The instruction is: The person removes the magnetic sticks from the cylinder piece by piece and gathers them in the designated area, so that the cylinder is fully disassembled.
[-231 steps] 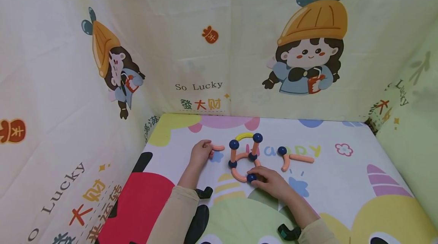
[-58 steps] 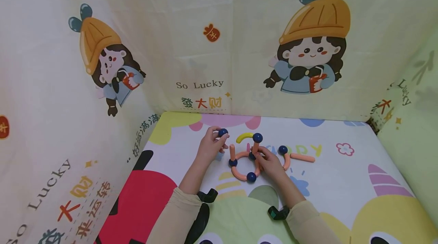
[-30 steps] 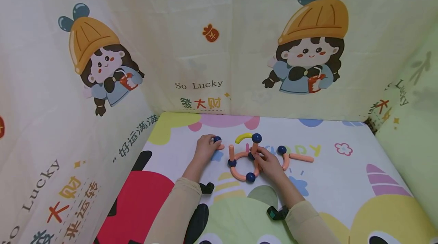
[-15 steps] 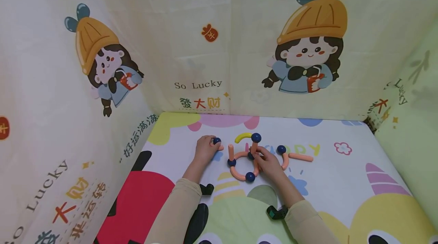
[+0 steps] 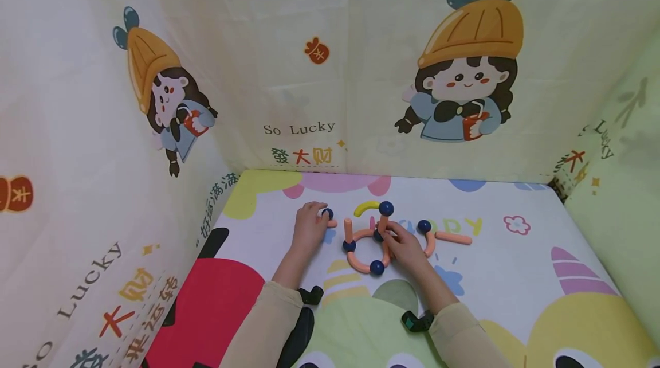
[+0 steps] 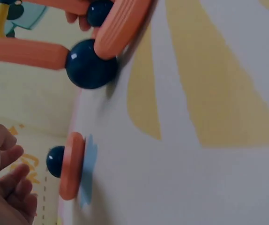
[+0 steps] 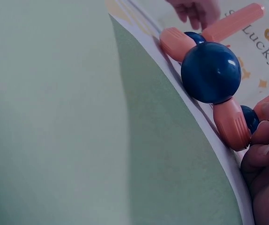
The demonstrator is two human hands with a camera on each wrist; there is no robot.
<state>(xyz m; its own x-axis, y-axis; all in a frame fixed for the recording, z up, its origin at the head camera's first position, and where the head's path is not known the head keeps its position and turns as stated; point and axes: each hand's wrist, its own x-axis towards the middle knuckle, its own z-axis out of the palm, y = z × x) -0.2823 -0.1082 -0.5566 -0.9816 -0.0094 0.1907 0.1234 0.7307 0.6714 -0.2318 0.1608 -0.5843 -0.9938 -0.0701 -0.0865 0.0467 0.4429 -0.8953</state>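
The ring frame rests on the tabletop, its left post bare, its right post topped by a ball beside the yellow arc. Bracing the right post low seems wise, since a nudge could swing the arc. The right hand pinches it near its base, reaching in from the right. Left of the frame, a loose ball sits against a curved stick; a light fingertip grip should suit. The left hand hovers just beside, fingers relaxed, holding nothing.
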